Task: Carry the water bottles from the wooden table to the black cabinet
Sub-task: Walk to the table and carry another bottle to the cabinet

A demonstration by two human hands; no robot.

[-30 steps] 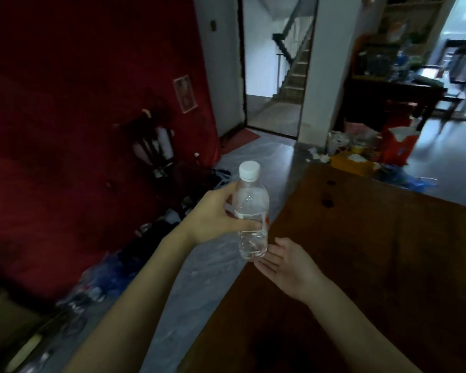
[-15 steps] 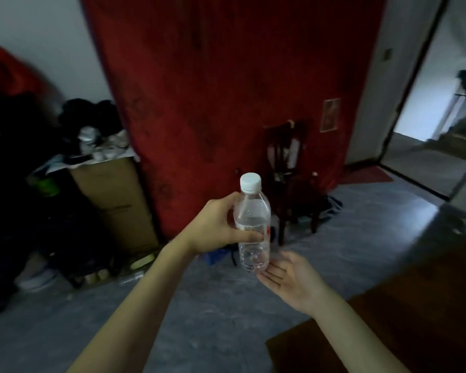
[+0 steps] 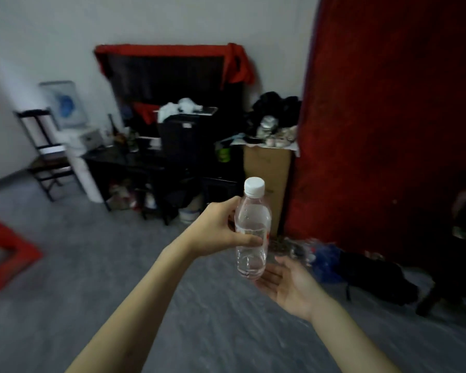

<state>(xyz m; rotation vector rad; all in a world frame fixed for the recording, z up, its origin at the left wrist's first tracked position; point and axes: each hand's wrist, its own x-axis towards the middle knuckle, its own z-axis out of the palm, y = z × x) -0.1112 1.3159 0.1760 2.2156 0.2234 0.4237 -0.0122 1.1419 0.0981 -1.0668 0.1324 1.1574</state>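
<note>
Grey floor (image 3: 65, 265) below; left hand (image 3: 215, 230) grips water bottle (image 3: 252, 232); right hand (image 3: 288, 286) spread beneath; black cabinet (image 3: 135, 162) ahead.

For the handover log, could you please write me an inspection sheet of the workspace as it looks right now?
Surface: grey floor; wooden table not in view.
Job's things: water bottle, white cap on, upright; black cabinet ahead.
Clutter: cardboard box, red stool, dark bag.
Grips: left hand holds the bottle's middle; right hand open, palm up, beneath its base.
Cables: nothing seen.
Surroundings: red curtain, black chair.
</note>
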